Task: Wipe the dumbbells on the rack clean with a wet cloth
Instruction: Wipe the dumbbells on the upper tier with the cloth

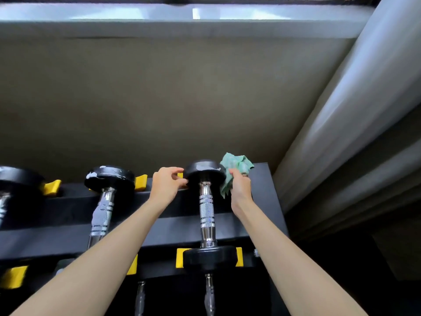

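A black dumbbell point(206, 208) with a chrome knurled handle lies across the top tier of the black rack point(262, 201), at its right end. My left hand point(167, 182) pinches the left rim of its far head. My right hand point(239, 185) holds a crumpled green cloth point(235, 166) against the right side of that head. White smears show on the head's top. A second dumbbell point(107, 190) to the left carries white smears on its head and handle.
A third dumbbell point(13, 185) sits at the left edge. Yellow cradles point(182, 257) line the rack rails, and more handles show on the tier below. A beige wall stands behind the rack; grey curtains point(353, 110) hang close on the right.
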